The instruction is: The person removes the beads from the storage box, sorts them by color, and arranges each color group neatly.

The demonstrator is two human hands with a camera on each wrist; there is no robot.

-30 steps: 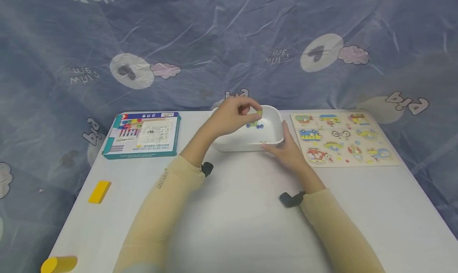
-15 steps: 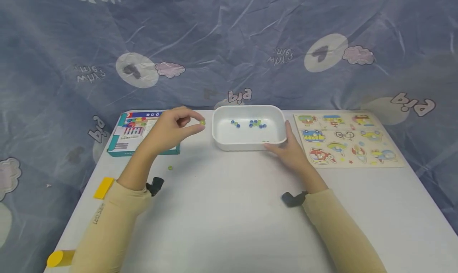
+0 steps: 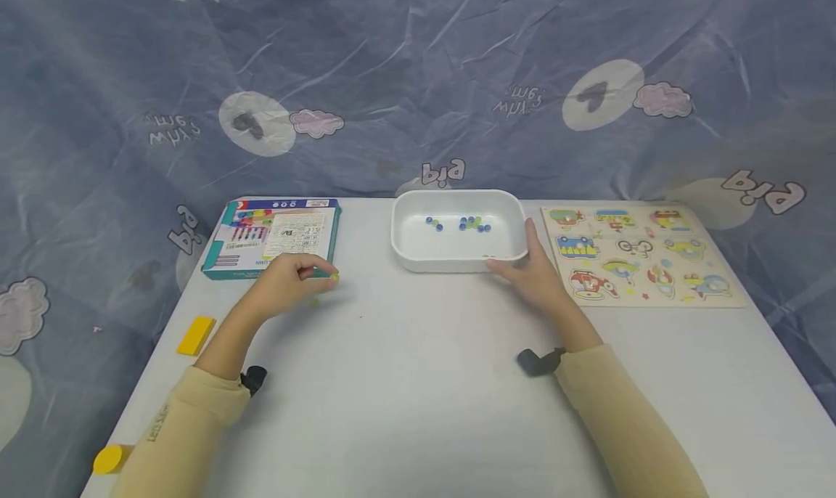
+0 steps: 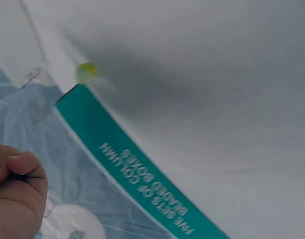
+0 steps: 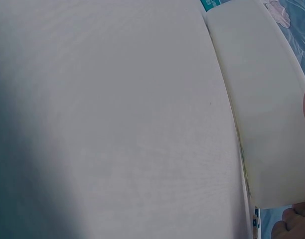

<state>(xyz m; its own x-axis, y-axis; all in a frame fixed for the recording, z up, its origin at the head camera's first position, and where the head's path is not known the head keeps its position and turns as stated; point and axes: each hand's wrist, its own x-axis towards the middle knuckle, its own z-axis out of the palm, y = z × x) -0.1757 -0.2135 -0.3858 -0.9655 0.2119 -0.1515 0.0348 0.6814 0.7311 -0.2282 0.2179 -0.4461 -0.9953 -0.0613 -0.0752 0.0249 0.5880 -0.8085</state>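
Note:
In the head view my left hand (image 3: pixel 287 286) pinches a small yellow-green marble (image 3: pixel 336 276) between thumb and forefinger, low over the table in front of the cardboard box. Another green marble (image 3: pixel 316 302) lies on the table just below that hand; a green marble (image 4: pixel 86 72) also shows beyond the box edge in the left wrist view. My right hand (image 3: pixel 538 276) holds the white tray (image 3: pixel 451 266) at its front right corner, thumb on the front wall and fingers along the right side. Inside the tray sit several blue marbles (image 3: pixel 483 229) and green marbles (image 3: pixel 472 223).
The teal-edged cardboard box (image 3: pixel 271 273) lies at the back left. To the right of the tray is a wooden picture puzzle board (image 3: pixel 643 258). A yellow block (image 3: pixel 196 335) and a yellow cylinder (image 3: pixel 109 459) stand along the left edge. Printed blue cloth (image 3: pixel 418 84) hangs behind.
My left hand has moved from above the tray out to the left, then down toward the table, pinching the marble throughout. The right hand has stayed on the tray.

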